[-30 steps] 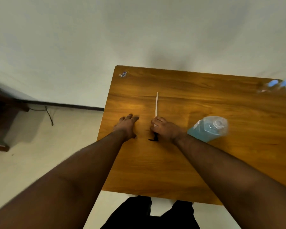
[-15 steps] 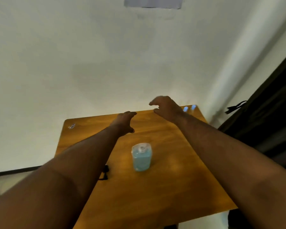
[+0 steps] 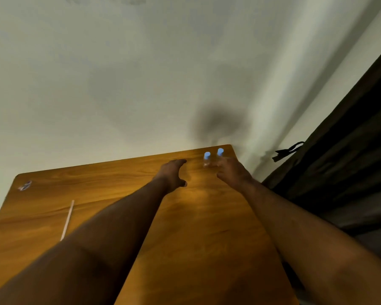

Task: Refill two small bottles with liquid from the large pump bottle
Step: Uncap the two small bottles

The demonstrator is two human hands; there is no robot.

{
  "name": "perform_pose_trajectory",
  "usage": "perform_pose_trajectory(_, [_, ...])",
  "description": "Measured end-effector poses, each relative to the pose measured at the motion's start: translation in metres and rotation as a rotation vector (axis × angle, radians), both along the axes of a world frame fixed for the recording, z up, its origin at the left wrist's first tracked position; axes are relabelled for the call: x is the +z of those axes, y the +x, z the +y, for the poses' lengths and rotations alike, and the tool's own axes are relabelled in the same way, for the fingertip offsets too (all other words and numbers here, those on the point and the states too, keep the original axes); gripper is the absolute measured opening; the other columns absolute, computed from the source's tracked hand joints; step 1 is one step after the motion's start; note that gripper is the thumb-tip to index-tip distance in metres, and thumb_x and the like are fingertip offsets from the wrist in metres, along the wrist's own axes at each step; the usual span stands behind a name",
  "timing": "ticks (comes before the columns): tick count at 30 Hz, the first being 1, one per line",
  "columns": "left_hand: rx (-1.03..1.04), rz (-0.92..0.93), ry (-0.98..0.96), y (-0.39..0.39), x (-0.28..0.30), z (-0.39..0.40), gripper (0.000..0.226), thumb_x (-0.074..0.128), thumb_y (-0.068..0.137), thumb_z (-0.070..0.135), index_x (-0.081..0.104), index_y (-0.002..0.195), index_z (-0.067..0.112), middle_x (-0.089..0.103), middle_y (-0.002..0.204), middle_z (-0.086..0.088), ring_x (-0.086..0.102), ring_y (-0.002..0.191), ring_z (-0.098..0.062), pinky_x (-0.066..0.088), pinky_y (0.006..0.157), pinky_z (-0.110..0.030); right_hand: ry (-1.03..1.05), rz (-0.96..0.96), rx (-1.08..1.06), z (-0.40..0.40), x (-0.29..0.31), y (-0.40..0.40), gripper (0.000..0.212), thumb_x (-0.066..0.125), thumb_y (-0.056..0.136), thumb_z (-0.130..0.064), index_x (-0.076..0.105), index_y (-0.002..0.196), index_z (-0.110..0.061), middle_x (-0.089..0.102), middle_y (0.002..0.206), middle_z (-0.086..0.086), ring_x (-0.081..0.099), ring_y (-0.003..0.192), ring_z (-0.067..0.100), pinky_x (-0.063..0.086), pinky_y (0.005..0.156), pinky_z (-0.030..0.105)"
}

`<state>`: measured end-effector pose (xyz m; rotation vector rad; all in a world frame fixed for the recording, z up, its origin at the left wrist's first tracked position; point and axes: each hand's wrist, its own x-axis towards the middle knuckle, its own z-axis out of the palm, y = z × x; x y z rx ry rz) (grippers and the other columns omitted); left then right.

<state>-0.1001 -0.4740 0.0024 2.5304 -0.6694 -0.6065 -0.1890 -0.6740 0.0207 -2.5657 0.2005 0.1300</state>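
At the far left corner of the counter (image 3: pixel 207 227) lies a small crumpled wrapper (image 3: pixel 25 185), and nearer the left edge a thin white straw (image 3: pixel 67 219) lies flat.

The left hand (image 3: pixel 173 175) reaches toward the far right corner. Its fingers are spread and apart, the thumb is low, and it holds nothing.

The two small bottles (image 3: pixel 212 157), clear with blue caps, stand upright side by side at the far right corner, close to the far edge. The picture is blurred there, so I cannot tell whether they touch each other.

The right hand (image 3: pixel 233 172) is just beside the right bottle. Its fingers point forward, but whether this grip is already around the bottle I cannot tell.

The large pump bottle is not in view.

I judge that the step is to pick up both bottles. To do it well, each hand should take one bottle low on the body, not by the cap, and close gently, because such light bottles tip easily and the far edge is near.
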Motion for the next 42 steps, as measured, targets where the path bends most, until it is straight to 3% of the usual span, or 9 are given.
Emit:
perform_pose_trajectory(4, [0.101,0.086,-0.062,0.01,-0.038,-0.04,0.085,0.079,0.077,0.017,0.032,0.147,0.021,0.038,0.152,-0.006,0.036,0.139,-0.027,0.036,0.109,-0.038,0.01,-0.005,0.005,-0.026,-0.026,0.018,0.041,0.059,0.086,-0.001,0.062,0.123,-0.017,0.062,0.125,0.005,0.057,0.114,0.02,0.039,0.088,0.017])
perform_pose_trajectory(7, [0.198,0.135,-0.118,0.016,-0.063,-0.065,0.078,0.079,0.077,0.018,0.04,0.144,0.02,0.046,0.146,-0.005,0.043,0.133,-0.025,0.041,0.103,-0.035,0.018,-0.019,-0.053,-0.035,-0.046,0.036,0.023,0.058,0.089,-0.005,0.066,0.111,-0.007,0.066,0.111,0.01,0.061,0.103,0.024,0.046,0.08,0.023])
perform_pose_trajectory(10, [0.35,0.166,-0.246,0.021,-0.08,-0.088,0.069,0.079,0.078,0.021,0.047,0.139,0.017,0.053,0.139,-0.005,0.049,0.127,-0.024,0.044,0.096,-0.032,0.018,-0.058,-0.09,-0.037,-0.061,0.054,0.023,0.057,0.092,-0.014,0.063,0.113,-0.007,0.066,0.112,0.011,0.062,0.105,0.026,0.051,0.089,0.029])
perform_pose_trajectory(15, [0.491,0.153,-0.393,0.029,-0.101,-0.117,0.082,0.082,0.072,0.033,0.042,0.143,0.017,0.048,0.145,-0.007,0.043,0.133,-0.026,0.041,0.106,-0.042,-0.003,-0.164,-0.094,-0.041,-0.076,0.076,0.034,0.06,0.09,-0.011,0.059,0.123,-0.003,0.061,0.123,0.014,0.055,0.116,0.027,0.044,0.096,0.029])
perform_pose_trajectory(21, [0.518,0.142,-0.483,0.033,-0.118,-0.129,0.041,0.074,0.081,0.022,0.064,0.121,0.015,0.068,0.119,-0.002,0.062,0.108,-0.019,0.052,0.087,-0.032,0.045,-0.189,-0.057,-0.042,-0.092,0.081,0.034,0.065,0.086,-0.01,0.062,0.12,-0.005,0.066,0.118,0.01,0.06,0.11,0.022,0.044,0.094,0.023])
perform_pose_trajectory(25, [0.544,0.144,-0.558,0.008,-0.101,-0.117,0.033,0.072,0.083,0.017,0.066,0.115,0.014,0.067,0.107,0.003,0.056,0.095,-0.007,0.044,0.074,-0.018,0.08,-0.187,-0.064,-0.035,-0.078,0.069,0.03,0.069,0.083,-0.01,0.065,0.112,-0.004,0.068,0.11,0.01,0.063,0.102,0.023,0.051,0.088,0.031])
perform_pose_trajectory(31, [0.49,0.053,-0.563,-0.065,-0.059,-0.064,0.024,0.075,0.079,0.021,0.069,0.102,0.019,0.07,0.099,0.009,0.063,0.092,-0.007,0.051,0.077,-0.029,0.297,-0.091,0.002,-0.004,-0.034,0.005,0.03,0.078,0.074,-0.02,0.07,0.102,-0.013,0.07,0.094,0.001,0.065,0.086,0.013,0.054,0.074,0.029])
perform_pose_trajectory(36, [0.354,0.026,-0.502,-0.15,-0.016,0.001,0.023,0.072,0.078,0.021,0.069,0.1,0.022,0.065,0.094,0.007,0.056,0.089,-0.006,0.049,0.073,-0.029,0.315,-0.06,0.045,0.046,0.005,-0.076,0.025,0.077,0.074,-0.037,0.072,0.082,-0.014,0.069,0.073,0.002,0.063,0.067,0.017,0.052,0.057,0.039])
perform_pose_trajectory(42, [0.313,0.008,-0.459,-0.208,0.006,0.062,0.023,0.071,0.076,0.026,0.067,0.098,0.022,0.062,0.094,0.004,0.057,0.084,-0.008,0.053,0.073,-0.038,0.239,-0.04,-0.03,0.109,0.032,-0.142,0.028,0.075,0.072,-0.047,0.065,0.066,-0.021,0.059,0.06,-0.002,0.055,0.057,0.014,0.044,0.051,0.034])
